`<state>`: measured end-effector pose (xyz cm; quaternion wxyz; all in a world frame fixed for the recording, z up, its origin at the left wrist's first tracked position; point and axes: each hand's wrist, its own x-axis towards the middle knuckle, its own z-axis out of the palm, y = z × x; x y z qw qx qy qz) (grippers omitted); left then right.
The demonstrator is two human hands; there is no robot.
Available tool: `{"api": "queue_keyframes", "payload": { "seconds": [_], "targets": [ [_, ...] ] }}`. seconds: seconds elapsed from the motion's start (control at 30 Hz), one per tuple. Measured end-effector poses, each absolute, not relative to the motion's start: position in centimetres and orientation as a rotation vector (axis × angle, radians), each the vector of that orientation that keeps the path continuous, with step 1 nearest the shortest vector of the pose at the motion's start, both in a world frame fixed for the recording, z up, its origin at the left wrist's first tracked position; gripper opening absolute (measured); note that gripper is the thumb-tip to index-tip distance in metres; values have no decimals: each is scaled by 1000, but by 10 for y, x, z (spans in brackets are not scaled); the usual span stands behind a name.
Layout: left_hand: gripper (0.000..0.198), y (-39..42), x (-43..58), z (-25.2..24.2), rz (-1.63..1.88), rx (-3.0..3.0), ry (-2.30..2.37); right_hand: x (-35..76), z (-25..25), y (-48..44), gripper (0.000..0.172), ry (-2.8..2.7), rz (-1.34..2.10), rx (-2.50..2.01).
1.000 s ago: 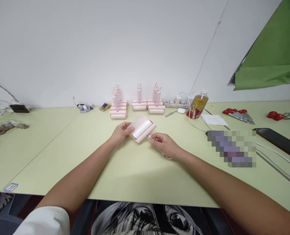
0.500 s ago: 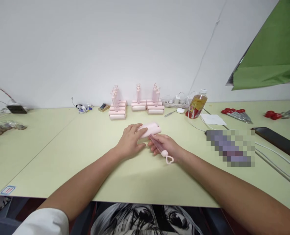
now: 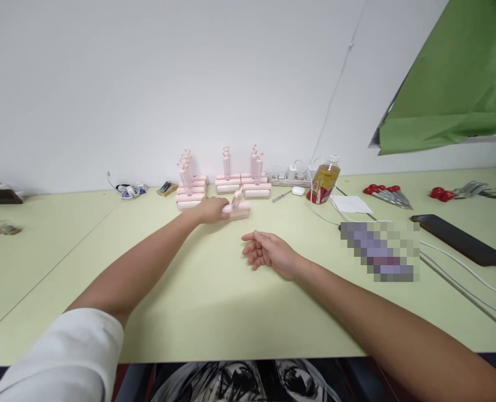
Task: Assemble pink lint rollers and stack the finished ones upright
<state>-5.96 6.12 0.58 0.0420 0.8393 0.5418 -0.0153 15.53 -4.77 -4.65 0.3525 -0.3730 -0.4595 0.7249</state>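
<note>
My left hand (image 3: 213,210) is closed around one end of a pink lint roller (image 3: 240,211), just in front of the standing rollers. Its handle rises upright and slightly blurred, partly foreshortened. My right hand (image 3: 269,252) hovers above the table nearer to me, fingers loosely bent and apart, holding nothing. Behind the left hand stands a row of pink rollers (image 3: 190,198) with clear handles pointing up. A single roller (image 3: 228,186) stands in the middle, and a pair (image 3: 256,191) stands to its right.
At the right are a drink bottle (image 3: 323,181), a power strip (image 3: 289,181), a screwdriver (image 3: 280,197), a white paper (image 3: 352,204), red-handled tools (image 3: 388,194) and a black phone (image 3: 461,239). White cables cross the table (image 3: 181,312). A coiled cable (image 3: 129,192) lies back left.
My left hand has carried the roller away from me toward the standing ones, turning its handle from pointing at me to upright. The right hand has let go of the handle.
</note>
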Motion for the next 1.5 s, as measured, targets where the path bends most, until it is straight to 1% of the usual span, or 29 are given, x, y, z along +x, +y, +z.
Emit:
{"api": "queue_keyframes", "payload": {
  "seconds": [0.1, 0.3, 0.5, 0.57, 0.7, 0.83, 0.9, 0.97, 1.1, 1.17, 1.33, 1.43, 1.5],
  "targets": [
    [41, 94, -59, 13, -144, 2550, 1766, 155, -48, -47, 27, -1211, 1872, -969],
    [63, 141, -61, 17, -234, 2465, 1887, 155, -50, -48, 25, -1230, 1876, -946],
    [83, 155, -62, 12, -95, 2433, 2086, 155, -50, -48, 24, -1238, 1879, -957],
    [85, 154, -60, 6, -5, 2399, 2161, 155, -50, -48, 24, -1244, 1878, -961],
    [80, 152, -55, -3, 172, 2358, 2274, 154, -51, -48, 24, -1262, 1872, -968],
    [86, 148, -50, -3, 258, 2261, 2350, 154, -51, -49, 25, -1282, 1861, -978],
    [85, 142, -47, 1, 267, 2241, 2393, 154, -51, -49, 24, -1295, 1855, -983],
    [76, 136, -42, 10, 306, 2230, 2402, 153, -52, -49, 24, -1302, 1851, -988],
    [46, 126, -24, 32, 319, 2206, 2191, 152, -54, -48, 24, -1323, 1838, -991],
    [40, 127, -9, 42, 319, 2238, 2043, 151, -55, -47, 22, -1340, 1829, -996],
    [49, 141, 30, 47, 450, 2234, 1829, 151, -56, -47, 21, -1380, 1812, -979],
    [42, 151, 43, 35, 456, 2166, 1806, 153, -57, -48, 24, -1398, 1808, -966],
    [42, 154, 48, 25, 474, 2141, 1795, 153, -58, -48, 25, -1401, 1804, -965]
  ]
}}
